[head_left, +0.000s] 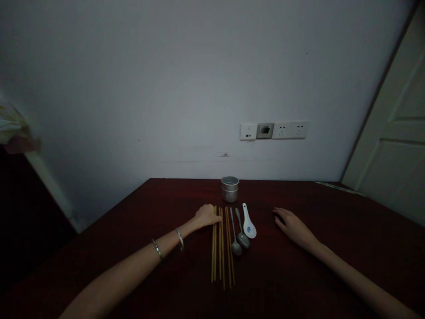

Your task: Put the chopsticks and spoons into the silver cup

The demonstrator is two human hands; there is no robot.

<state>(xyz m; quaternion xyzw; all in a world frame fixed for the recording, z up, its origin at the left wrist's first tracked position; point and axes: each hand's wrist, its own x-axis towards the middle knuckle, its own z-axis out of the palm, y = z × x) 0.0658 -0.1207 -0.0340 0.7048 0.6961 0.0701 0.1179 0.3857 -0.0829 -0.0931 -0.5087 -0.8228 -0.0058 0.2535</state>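
Several wooden chopsticks [222, 257] lie lengthwise on the dark red table, spread in a loose row. My left hand [206, 215] is closed at the upper end of the leftmost ones, its thumb across them; the other fingertips are partly hidden. Right of the chopsticks lie two metal spoons, a long thin one [236, 247] and a shorter one [243, 240], and a white soup spoon [249, 229] with a blue mark. Behind them stands a silvery metal cup [230, 189], upright. My right hand [292, 225] rests open on the table, apart from the spoons, holding nothing.
The table [179, 195] reaches back to a pale wall [186, 97]. Sockets and a switch plate [288, 130] are on that wall. A light door [398, 133] stands at the right, with a flat strip [338, 188] near the table's back right corner. Cloth [15, 128] shows far left.
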